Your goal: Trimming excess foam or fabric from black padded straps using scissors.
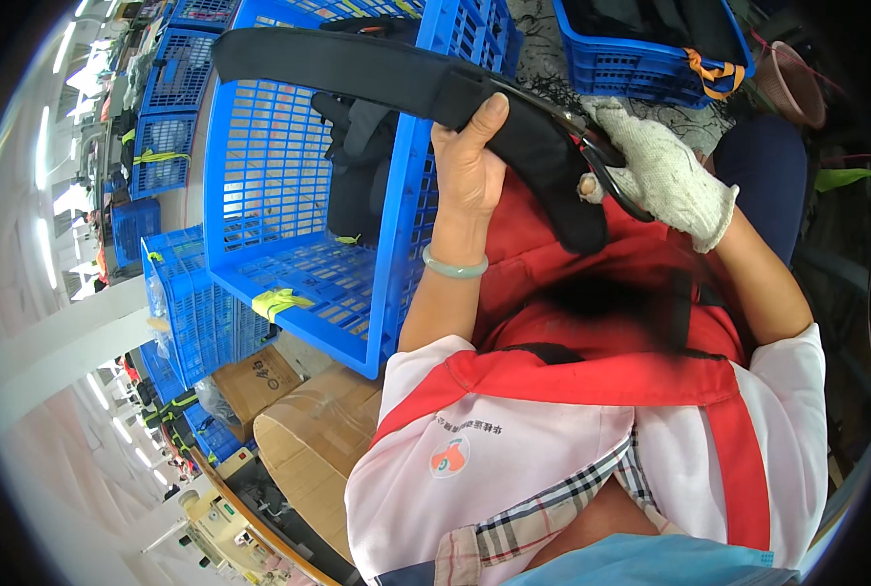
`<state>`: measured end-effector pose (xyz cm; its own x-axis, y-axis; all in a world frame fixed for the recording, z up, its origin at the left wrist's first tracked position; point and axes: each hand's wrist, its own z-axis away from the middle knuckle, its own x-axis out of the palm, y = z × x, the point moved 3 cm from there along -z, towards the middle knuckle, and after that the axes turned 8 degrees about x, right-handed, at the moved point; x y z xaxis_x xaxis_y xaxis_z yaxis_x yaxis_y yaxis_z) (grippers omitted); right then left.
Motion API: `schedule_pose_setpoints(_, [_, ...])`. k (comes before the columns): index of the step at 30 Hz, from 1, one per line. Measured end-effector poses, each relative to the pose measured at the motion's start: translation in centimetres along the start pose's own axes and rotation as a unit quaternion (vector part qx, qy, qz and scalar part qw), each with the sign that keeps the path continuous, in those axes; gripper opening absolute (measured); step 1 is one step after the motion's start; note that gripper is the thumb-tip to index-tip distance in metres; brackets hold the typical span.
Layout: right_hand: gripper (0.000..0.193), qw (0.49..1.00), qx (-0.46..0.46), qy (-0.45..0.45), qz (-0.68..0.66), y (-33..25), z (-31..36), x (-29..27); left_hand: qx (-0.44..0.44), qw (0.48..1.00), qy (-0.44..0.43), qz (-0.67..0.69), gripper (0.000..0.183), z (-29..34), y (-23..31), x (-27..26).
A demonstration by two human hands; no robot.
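Observation:
My left hand (469, 161) is bare, with a pale green bangle at the wrist. It grips a long black padded strap (338, 68), thumb on top and fingers underneath. The strap's far end reaches left over a blue crate, and its rounded near end hangs above my red apron (543, 244). On my right hand (665, 166) is a white knitted glove, its fingers closed round the black handles of a pair of scissors (619, 186). The metal blades point left along the strap's edge; whether they touch it I cannot tell.
The tilted blue crate (386, 264) on my left holds black padded pieces (357, 176). Another blue crate (631, 83) with black material stands ahead, right, beside a pink basket (792, 88). Stacked blue crates (196, 303) and a cardboard box (323, 425) sit at left. Black scraps litter the floor.

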<state>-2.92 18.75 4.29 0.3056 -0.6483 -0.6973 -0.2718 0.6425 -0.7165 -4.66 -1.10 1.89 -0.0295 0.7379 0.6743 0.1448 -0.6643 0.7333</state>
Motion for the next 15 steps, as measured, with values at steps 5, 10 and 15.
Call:
schedule_pose_setpoints(5, [0.062, 0.999, 0.01, -0.044, -0.017, -0.5, -0.2, -0.8, -0.002, 1.0, -0.012, -0.005, 0.022, 0.1, 0.0, 0.1])
schedule_pose_setpoints(10, [0.053, 0.99, 0.045, -0.114, -0.075, -0.1, -0.6, -0.3, -0.002, 1.0, -0.016, 0.007, 0.022, 0.1, 0.4, 0.2])
schedule_pose_setpoints(15, [0.043, 0.995, -0.067, 0.032, -0.064, 0.7, -0.5, 0.0, -0.012, 1.0, -0.023, 0.009, 0.021, 0.0, -0.1, 0.4])
